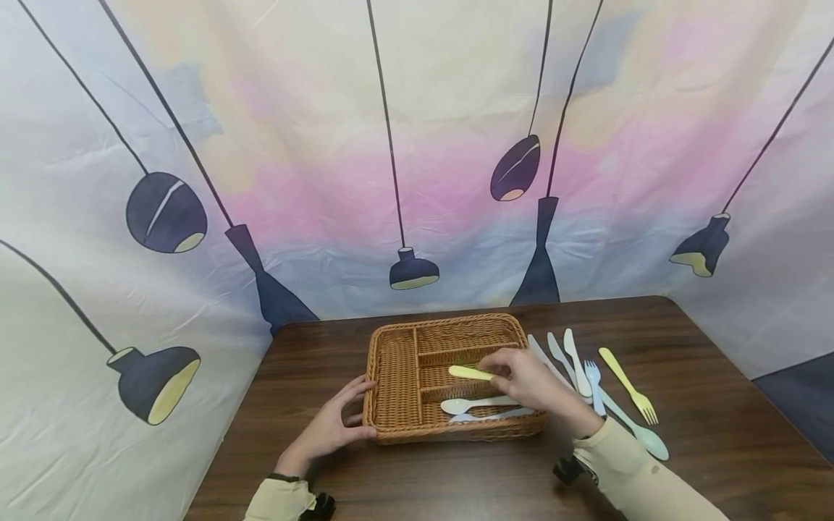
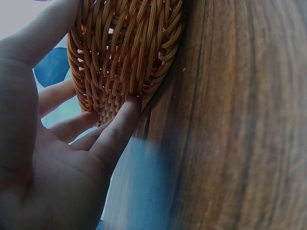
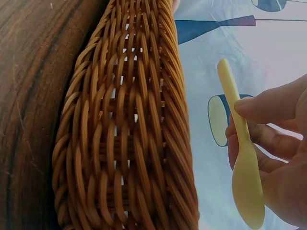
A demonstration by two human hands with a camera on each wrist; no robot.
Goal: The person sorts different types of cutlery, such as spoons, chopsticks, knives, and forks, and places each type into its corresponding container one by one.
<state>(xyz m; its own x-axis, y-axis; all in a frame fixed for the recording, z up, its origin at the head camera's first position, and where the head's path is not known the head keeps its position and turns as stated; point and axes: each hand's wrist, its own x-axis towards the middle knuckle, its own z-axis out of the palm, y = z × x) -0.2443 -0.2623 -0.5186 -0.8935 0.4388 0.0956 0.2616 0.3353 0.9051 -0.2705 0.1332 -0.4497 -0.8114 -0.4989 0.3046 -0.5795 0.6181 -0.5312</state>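
A brown wicker basket point(image 1: 397, 427) with several compartments sits on the wooden table. My left hand point(image 1: 335, 425) holds its left side, its fingers against the woven wall point(image 2: 124, 52) in the left wrist view. Over the basket's right part, my right hand point(image 1: 524, 376) pinches a yellow spoon point(image 3: 247, 177) between thumb and fingers. In the head view the spoon's handle points left and its bowl is hidden by the hand. A white spoon point(image 1: 459, 407) and a pale blue utensil point(image 1: 465, 417) lie in the front compartment. Something green shows in the middle compartment.
Right of the basket lie several white knives point(image 1: 575, 365), a pale blue fork point(image 1: 593, 380), a yellow fork point(image 1: 628, 383) and a pale green spoon point(image 1: 645, 434). A printed cloth point(image 1: 326, 181) hangs behind the table point(image 1: 423, 477).
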